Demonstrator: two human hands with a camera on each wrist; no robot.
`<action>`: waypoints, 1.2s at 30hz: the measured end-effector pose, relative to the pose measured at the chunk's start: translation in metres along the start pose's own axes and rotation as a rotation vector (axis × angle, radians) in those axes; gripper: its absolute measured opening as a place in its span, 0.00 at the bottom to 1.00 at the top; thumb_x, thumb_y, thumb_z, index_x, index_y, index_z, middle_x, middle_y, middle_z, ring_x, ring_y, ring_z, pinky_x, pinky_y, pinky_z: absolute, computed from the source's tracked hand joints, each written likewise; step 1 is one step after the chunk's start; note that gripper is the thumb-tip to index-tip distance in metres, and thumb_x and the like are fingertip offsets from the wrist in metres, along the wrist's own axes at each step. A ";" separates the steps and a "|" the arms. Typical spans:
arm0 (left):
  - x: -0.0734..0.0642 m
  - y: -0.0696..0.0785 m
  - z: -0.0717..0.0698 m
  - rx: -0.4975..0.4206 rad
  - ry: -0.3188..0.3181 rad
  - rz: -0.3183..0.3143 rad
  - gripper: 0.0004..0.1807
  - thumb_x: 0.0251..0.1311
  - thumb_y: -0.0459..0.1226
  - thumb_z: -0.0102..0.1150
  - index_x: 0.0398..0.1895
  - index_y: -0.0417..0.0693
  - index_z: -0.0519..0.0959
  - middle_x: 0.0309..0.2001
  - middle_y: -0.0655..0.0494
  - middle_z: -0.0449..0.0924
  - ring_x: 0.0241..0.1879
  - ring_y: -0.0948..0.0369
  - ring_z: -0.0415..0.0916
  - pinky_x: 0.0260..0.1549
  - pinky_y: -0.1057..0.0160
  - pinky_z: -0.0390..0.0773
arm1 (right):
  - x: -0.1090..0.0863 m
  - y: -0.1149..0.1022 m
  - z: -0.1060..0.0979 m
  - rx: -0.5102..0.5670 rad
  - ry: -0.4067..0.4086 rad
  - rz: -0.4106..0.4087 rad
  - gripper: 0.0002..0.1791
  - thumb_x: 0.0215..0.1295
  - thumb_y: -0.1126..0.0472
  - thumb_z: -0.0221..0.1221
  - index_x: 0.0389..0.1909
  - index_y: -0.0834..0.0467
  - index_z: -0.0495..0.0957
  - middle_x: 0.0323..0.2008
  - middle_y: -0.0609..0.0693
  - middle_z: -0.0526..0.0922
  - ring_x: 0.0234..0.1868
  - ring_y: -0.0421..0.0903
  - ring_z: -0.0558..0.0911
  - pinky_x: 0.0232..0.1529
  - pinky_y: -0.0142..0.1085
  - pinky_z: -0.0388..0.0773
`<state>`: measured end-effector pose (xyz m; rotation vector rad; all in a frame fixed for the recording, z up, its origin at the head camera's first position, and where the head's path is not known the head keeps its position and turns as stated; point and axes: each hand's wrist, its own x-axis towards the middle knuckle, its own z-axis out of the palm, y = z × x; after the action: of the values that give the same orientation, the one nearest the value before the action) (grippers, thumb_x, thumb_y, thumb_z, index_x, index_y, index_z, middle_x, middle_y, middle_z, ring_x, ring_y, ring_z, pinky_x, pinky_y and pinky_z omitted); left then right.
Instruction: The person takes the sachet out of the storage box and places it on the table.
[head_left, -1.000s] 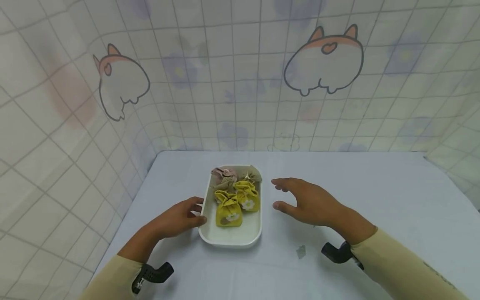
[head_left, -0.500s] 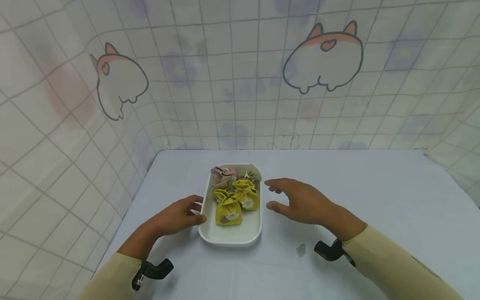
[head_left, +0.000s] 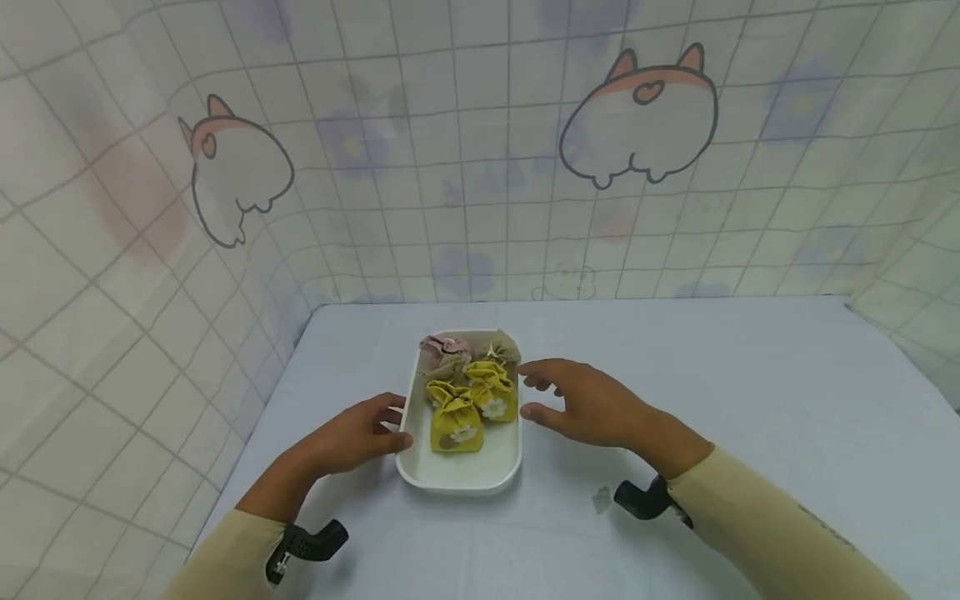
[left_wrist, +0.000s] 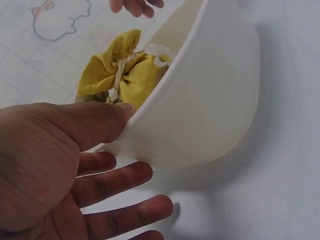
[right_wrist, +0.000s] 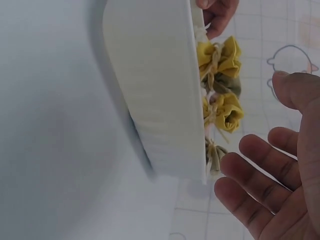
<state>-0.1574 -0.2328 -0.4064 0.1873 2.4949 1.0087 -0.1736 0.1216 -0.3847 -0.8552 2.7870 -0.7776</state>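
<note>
White tray [head_left: 459,473] nearer the worktop's [head_left: 720,375] left edge, two yellow pouches [head_left: 457,429] mid-tray, pink pouch [head_left: 448,349] and grey-green pouch [head_left: 504,346] at back corners, left hand [head_left: 363,436] pinching left rim, right hand [head_left: 596,406] loosely spread, holding nothing, beside right rim.

Light: diffuse, dim | Shadows: soft-edged, beside white round-cornered tray [head_left: 465,471] on white cloth-covered counter [head_left: 750,392] | Wrist views: soft detail

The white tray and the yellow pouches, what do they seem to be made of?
White tray: probably smooth plastic with a soft sheen, judging by its even surface and rounded corners. Yellow pouches: matte cloth, perhaps cotton or linen, since they bunch into soft creases near the top.
</note>
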 end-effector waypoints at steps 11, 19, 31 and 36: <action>0.002 -0.003 0.000 -0.005 0.000 0.003 0.34 0.65 0.45 0.69 0.71 0.47 0.69 0.61 0.47 0.79 0.59 0.48 0.78 0.53 0.44 0.79 | 0.009 -0.003 0.011 0.059 -0.018 -0.044 0.31 0.70 0.49 0.66 0.70 0.53 0.72 0.56 0.48 0.82 0.55 0.48 0.81 0.52 0.45 0.80; 0.000 0.000 0.000 -0.018 -0.002 0.004 0.34 0.65 0.45 0.69 0.71 0.46 0.69 0.62 0.46 0.79 0.59 0.48 0.78 0.54 0.44 0.78 | 0.014 -0.007 0.017 0.082 -0.030 -0.076 0.30 0.70 0.48 0.66 0.69 0.54 0.73 0.54 0.45 0.82 0.54 0.44 0.80 0.51 0.41 0.80; -0.001 0.001 0.002 -0.009 0.009 -0.009 0.34 0.65 0.45 0.69 0.71 0.46 0.69 0.62 0.46 0.79 0.59 0.48 0.78 0.54 0.43 0.78 | 0.018 -0.015 0.019 0.095 -0.036 -0.109 0.30 0.71 0.48 0.65 0.69 0.56 0.73 0.54 0.47 0.82 0.54 0.44 0.80 0.50 0.42 0.80; -0.001 -0.001 0.002 -0.006 0.013 -0.020 0.34 0.65 0.45 0.69 0.72 0.47 0.69 0.63 0.47 0.78 0.60 0.47 0.77 0.55 0.43 0.78 | 0.021 -0.017 0.022 0.105 -0.036 -0.124 0.31 0.71 0.47 0.65 0.69 0.56 0.73 0.54 0.48 0.82 0.54 0.44 0.80 0.51 0.42 0.80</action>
<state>-0.1557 -0.2325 -0.4075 0.1542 2.5000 1.0118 -0.1770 0.0886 -0.3940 -1.0189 2.6557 -0.9089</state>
